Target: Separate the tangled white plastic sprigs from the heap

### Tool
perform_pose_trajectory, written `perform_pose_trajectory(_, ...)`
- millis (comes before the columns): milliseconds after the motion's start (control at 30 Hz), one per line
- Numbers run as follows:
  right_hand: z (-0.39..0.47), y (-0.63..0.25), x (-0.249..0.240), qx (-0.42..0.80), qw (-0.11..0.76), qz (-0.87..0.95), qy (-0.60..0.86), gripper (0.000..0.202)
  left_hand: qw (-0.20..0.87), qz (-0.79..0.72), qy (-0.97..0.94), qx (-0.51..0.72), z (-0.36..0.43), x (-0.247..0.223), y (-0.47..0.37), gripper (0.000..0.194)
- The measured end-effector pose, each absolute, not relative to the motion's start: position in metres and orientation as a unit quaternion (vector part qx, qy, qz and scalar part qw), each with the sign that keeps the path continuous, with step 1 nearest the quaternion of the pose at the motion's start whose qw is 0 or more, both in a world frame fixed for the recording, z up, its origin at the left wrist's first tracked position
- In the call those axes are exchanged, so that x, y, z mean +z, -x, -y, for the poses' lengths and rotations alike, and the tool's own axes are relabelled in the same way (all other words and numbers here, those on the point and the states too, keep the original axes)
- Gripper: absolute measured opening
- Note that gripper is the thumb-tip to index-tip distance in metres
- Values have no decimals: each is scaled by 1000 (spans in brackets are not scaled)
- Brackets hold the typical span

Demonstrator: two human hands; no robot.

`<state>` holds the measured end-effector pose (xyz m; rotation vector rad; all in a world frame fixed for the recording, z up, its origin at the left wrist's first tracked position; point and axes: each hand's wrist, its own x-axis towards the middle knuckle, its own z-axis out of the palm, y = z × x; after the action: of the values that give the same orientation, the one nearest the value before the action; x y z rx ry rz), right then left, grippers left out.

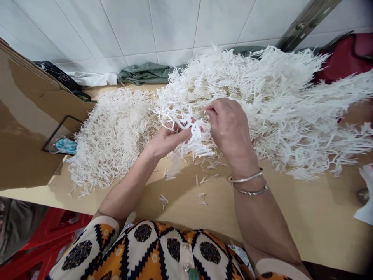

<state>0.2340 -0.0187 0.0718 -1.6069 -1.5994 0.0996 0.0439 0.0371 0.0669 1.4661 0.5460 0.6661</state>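
My left hand [172,139] is closed round a bundle of white branching strands [196,134], with the curled ends sticking out above the thumb and the tips hanging below. Just to its right, my right hand [229,126] is raised with thumb and forefinger pinched together. Whatever sits in that pinch is too small or hidden to make out. Behind and to the right of my hands spreads a large heap of long white stringy strands [279,97]. Left of my hands lies a heap of short white forked pieces [112,132]. Several loose pieces [163,201] are scattered on the table in front of me.
The pale wooden table [186,206] stands against a white tiled wall [175,27]. A cardboard box [29,124] rises at the left edge. Green cloth [142,73] lies along the wall, and a dark red bag [338,58] is at the back right. Red stools [55,233] are below left.
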Motion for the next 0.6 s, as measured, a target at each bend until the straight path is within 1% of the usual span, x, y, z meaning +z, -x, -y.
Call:
perform_pose_trajectory(67,14,-240,65,50,426,621,656,18,657,-207,-668,280,-35,73,-43,51)
perform_pose_trajectory(133,16,-244,67,74,443,624,639,16,643,-201,-673,306,-34,75,-44,49)
perform_pose_trajectory(267,34,-243,88,172,478,640,577,26,609,-228,-660,378,-39,71,-48,51)
perform_pose_trajectory(367,44,-238,102,241,492,630,550,31,590,-225,-668,394,-42,68,-48,46)
perform_pose_trajectory(467,47,-236,106,239,485,646,539,19,580,-221,-676,396,-41,70,-46,41)
perform_pose_trajectory(600,45,-233,102,183,504,636,556,3,559,-229,-690,398,-39,74,-47,42)
